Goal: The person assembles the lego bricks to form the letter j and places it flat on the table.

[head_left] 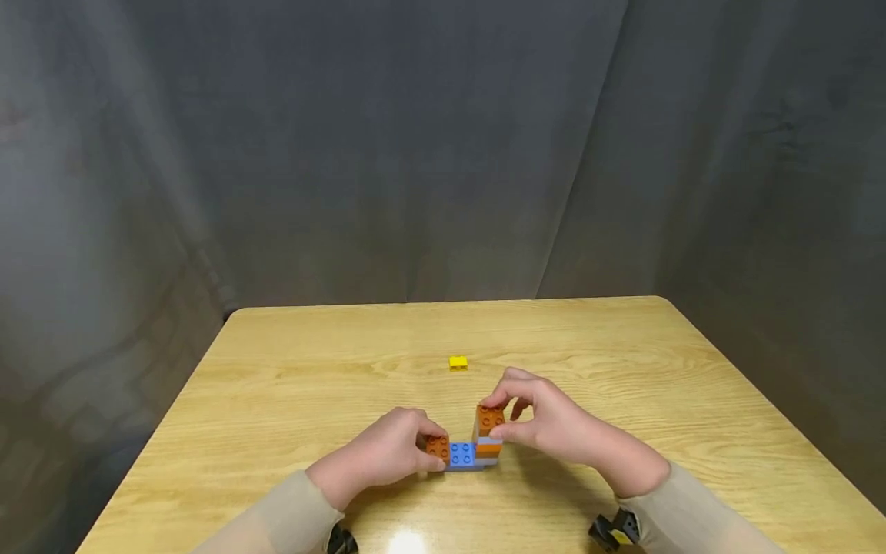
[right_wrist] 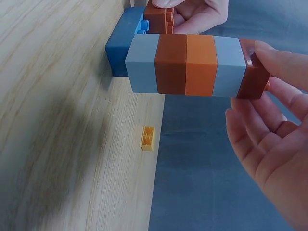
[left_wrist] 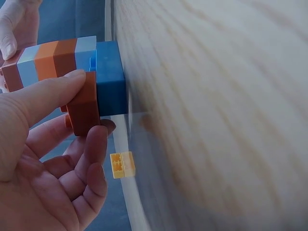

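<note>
A long blue toy brick (head_left: 461, 454) lies on the table, studs up. At its left end my left hand (head_left: 398, 446) pinches a reddish-brown brick (left_wrist: 84, 106) between thumb and fingers; it meets the blue brick's top and juts past its end. On the right end rises a tower of light blue, brown and orange bricks (right_wrist: 171, 62). My right hand (head_left: 554, 419) holds the brown brick (head_left: 490, 419) at the tower's top, thumb on the near side and fingers behind. No gap shows between this top brick and the light blue one under it.
A small yellow brick (head_left: 458, 363) lies farther back on the wooden table (head_left: 311, 369), its hollow side facing me. Beyond the table's far edge hangs a dark grey curtain (head_left: 415, 154). Dark devices are strapped at both wrists.
</note>
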`<state>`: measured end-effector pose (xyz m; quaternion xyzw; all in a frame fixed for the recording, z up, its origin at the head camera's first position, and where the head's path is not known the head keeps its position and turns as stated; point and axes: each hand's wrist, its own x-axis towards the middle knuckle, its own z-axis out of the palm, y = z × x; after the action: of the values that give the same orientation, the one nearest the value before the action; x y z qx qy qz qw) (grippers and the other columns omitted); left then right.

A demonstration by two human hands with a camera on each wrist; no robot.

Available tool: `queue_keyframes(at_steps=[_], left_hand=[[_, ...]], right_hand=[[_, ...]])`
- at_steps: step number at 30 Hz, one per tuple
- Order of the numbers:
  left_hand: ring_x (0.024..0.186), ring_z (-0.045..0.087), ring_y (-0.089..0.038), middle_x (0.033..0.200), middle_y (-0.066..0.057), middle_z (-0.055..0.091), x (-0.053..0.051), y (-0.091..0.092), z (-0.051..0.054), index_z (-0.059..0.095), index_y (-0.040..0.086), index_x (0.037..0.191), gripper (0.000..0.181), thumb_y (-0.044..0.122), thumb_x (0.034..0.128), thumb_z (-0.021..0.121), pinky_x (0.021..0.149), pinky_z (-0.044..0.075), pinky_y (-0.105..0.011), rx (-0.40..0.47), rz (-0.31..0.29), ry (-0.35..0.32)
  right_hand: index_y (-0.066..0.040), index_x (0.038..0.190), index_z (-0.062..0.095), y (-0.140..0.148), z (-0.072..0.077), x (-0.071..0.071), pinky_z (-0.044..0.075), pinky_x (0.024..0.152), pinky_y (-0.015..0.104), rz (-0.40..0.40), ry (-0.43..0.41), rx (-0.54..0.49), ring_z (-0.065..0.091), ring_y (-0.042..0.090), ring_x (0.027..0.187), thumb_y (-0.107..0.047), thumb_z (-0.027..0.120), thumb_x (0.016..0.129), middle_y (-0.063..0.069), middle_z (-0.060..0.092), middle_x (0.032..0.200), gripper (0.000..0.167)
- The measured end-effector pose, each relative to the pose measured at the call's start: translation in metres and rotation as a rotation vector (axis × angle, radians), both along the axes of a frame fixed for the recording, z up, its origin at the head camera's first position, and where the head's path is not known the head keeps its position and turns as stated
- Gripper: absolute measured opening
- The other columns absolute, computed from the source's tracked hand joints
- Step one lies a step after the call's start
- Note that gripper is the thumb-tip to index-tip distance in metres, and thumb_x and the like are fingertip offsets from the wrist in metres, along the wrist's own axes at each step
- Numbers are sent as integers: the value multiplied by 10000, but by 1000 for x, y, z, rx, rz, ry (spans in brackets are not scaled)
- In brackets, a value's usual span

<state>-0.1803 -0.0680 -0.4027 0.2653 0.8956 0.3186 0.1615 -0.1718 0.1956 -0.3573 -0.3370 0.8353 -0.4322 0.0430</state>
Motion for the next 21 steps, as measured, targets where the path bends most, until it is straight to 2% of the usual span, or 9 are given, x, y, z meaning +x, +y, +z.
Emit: queue_keyframes(at_steps=[8,14,17,21], left_hand=[[776,541,-69,906,120,603,4,-2,-1,743,106,1160,392,273,816,826,701,461,-279,9,21,-17],[756,525,-80,885,120,589,6,-1,-3,745,108,1157,378,264,821,822,671,452,-275,19,26,-16],[746,519,-84,881,119,585,6,0,-3,744,108,1159,377,261,823,821,657,448,-274,22,31,-9],[723,506,-88,868,116,580,3,1,0,741,107,1166,384,264,825,819,630,436,-272,16,26,16]], right_hand=[[-134,1050,699,-4,0,4,489,841,371,-27,-34,12,574,142,945,-154,799,842,-51,586,996,232],[-136,1049,707,-3,-3,9,481,866,387,-56,-28,5,577,140,950,-169,801,839,-56,577,973,232],[-148,1067,711,-1,-6,10,482,869,371,-69,-12,-15,579,140,950,-187,793,848,-62,586,988,237],[-186,1140,688,3,-11,11,488,862,352,-74,65,-37,576,144,961,-210,781,865,-83,612,1037,291]])
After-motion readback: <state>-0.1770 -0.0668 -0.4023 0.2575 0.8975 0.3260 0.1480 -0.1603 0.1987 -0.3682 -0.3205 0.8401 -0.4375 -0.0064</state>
